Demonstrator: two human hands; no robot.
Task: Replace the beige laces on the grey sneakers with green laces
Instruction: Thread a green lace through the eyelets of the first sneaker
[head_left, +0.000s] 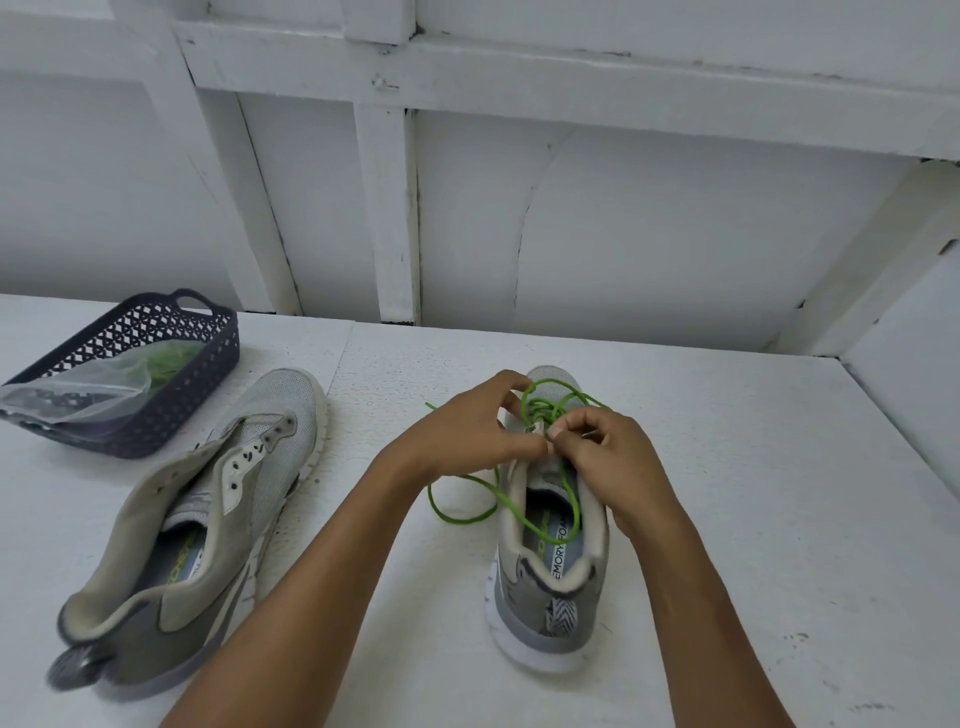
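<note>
A grey sneaker (550, 592) stands upright in the middle of the white table, heel toward me. A green lace (467, 499) runs through its upper eyelets, loops over the toe and trails onto the table and into the shoe's opening. My left hand (467, 431) and my right hand (608, 452) meet over the tongue, each pinching the green lace with curled fingers. The second grey sneaker (208, 509) lies tilted to the left with no lace in its eyelets.
A dark blue lattice basket (202, 364) sits at the back left, holding a clear plastic bag (93, 389) with green laces inside. A white panelled wall rises behind the table, and a white side wall closes off the right.
</note>
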